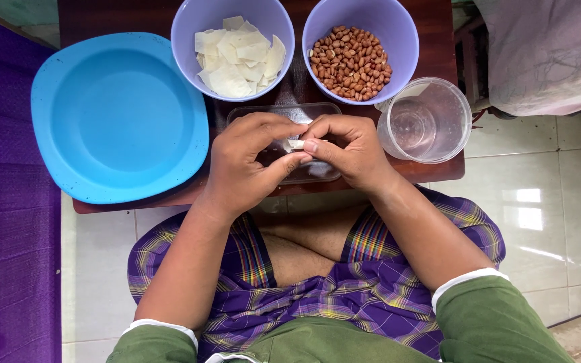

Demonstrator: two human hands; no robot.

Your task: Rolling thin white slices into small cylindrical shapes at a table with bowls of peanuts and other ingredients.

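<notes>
Two hands met over the middle of a low dark wooden table [438,171], fingertips pressed together on a small white wrapper piece [295,144]. Left hand [250,161] curled in from the left, thumb and forefinger closed on the piece; right hand [344,149] pinched the same piece from the other side, so both were clamped on it. Piece was held just above a clear shallow plastic tray [284,113], mostly hidden under the hands. Whether anything was folded inside the piece, could not tell.

Behind the hands, a lilac bowl of white wrapper pieces [237,57] sat left, and a lilac bowl of peanuts [351,62] right, near each other. Clear plastic cup [425,121] stood just beside the right hand, at the table's right edge. Big blue plate [115,117] sat left, overhanging the table edge. Person sat on a pale tiled floor [546,202], purple checked cloth [371,296] over the legs, green sleeves rolled up.
</notes>
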